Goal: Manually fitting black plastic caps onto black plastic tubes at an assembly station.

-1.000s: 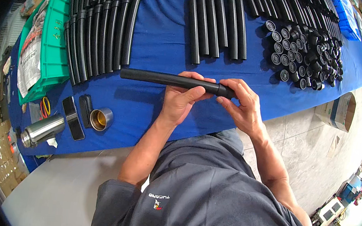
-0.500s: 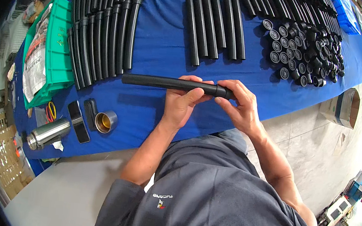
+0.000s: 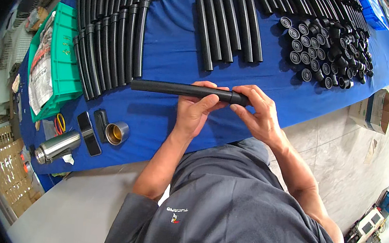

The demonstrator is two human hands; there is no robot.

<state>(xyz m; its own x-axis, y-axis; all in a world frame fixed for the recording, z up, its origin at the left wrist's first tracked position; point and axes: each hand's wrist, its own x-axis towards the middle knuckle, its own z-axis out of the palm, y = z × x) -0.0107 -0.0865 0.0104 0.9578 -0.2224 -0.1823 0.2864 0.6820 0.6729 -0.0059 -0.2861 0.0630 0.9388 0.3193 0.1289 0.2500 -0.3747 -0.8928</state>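
Observation:
A black plastic tube [image 3: 157, 86] lies level across in front of me, above the near edge of the blue cloth. My left hand [image 3: 194, 111] is closed round it right of its middle, thumb on top. At the tube's right end, my right hand [image 3: 261, 113] has its fingers and thumb closed on a black end cap [image 3: 238, 98]. The cap sits against the tube end, and its far side is partly hidden by the fingers. Beyond my hands, several bare black tubes [image 3: 224, 26] lie side by side. A pile of round black caps [image 3: 312, 53] is to their right.
Rows of capped tubes [image 3: 117, 45] lie on the left, beside a green crate [image 3: 69, 59]. Near the front left are a steel flask [image 3: 60, 145], a phone [image 3: 89, 133], a dark case [image 3: 100, 123] and a metal cup [image 3: 116, 133]. A cardboard box [image 3: 370, 113] stands right of the table.
My view has shifted slightly, so the table things appear a little displaced. Both hands keep the same grip on the tube and cap.

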